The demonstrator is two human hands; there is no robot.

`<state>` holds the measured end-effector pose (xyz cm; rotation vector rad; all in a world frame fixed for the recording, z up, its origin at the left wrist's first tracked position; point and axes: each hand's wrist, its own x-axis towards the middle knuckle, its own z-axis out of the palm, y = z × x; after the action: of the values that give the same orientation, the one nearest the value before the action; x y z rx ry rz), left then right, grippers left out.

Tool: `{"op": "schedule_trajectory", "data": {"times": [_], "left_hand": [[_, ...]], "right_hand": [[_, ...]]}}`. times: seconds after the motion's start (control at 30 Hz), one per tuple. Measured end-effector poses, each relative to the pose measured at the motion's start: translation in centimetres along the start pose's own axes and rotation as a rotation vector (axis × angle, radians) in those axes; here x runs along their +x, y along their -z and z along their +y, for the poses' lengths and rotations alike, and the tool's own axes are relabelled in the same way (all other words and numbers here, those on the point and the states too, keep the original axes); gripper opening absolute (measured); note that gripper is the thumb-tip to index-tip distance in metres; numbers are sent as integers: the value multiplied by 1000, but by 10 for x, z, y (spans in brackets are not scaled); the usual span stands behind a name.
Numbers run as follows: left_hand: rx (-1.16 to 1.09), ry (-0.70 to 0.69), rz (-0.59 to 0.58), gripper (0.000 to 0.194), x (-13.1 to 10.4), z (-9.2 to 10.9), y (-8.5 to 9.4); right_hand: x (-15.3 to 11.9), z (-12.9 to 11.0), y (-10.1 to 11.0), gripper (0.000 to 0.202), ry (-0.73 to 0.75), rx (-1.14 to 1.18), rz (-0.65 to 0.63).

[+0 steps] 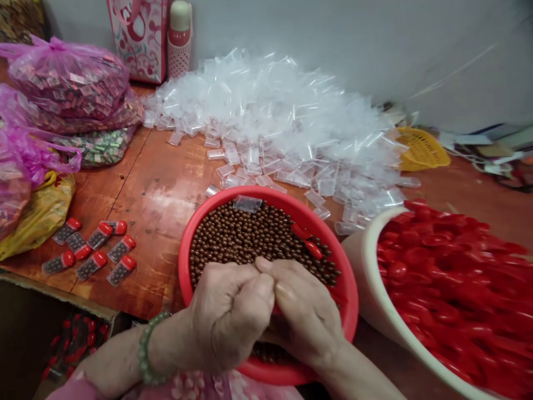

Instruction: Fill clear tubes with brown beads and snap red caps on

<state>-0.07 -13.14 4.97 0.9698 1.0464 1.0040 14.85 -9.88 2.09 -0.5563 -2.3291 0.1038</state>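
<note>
Basin (185,250): red. Beads (241,233): brown. Caps (449,289): red. Tub (368,250): cream. Cases (283,122): clear. Table (154,233): reddish brown. Basket (422,150): yellow. Bracelet (144,350): green. Tote (144,50): pink and white, swirl pattern. Garment (187,386): pink, floral print.

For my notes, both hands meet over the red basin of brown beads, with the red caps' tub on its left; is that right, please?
Not quite: the head view shows the tub right of the red basin; the rest stands.
</note>
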Motion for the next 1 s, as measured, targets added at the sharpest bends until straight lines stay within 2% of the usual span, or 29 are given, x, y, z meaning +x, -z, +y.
{"op": "schedule_trajectory", "data": {"times": [0.07,0.1,0.13,0.23,0.33,0.5,0.57,0.63,0.73,0.83,0.87,0.93,1.0], "left_hand": [[38,-27,44,37,0,1,0],[61,-47,76,38,0,-1,0],[80,-46,99,38,0,-3,-1],[97,-55,125,40,0,-14,0],[59,-52,202,41,-3,-24,2],[167,-73,323,41,-14,-34,12],[244,-85,355,42,-20,-35,25],[416,-99,359,41,-26,-33,47],[909,-41,455,39,-41,-30,93],[1453,161,571,38,-57,-33,140],[1562,153,584,37,-59,-35,151],[1655,31,614,35,-54,-39,163],[1637,-121,621,34,-34,-41,159]], "right_hand": [[3,0,-2,53,14,-83,74],[4,0,-3,56,73,-103,117],[5,1,-4,57,97,-93,74],[4,3,-7,53,119,-86,40],[2,2,-10,50,127,-58,4],[6,-12,-23,47,96,2,-30],[10,-17,-29,42,129,0,-85],[13,-17,-33,40,135,-8,-202],[13,-7,-34,43,21,-25,-348],[9,10,-30,40,-99,-74,-331],[8,15,-29,37,-127,-95,-315],[6,24,-25,32,-171,-124,-295],[5,31,-21,29,-194,-138,-276]]}}
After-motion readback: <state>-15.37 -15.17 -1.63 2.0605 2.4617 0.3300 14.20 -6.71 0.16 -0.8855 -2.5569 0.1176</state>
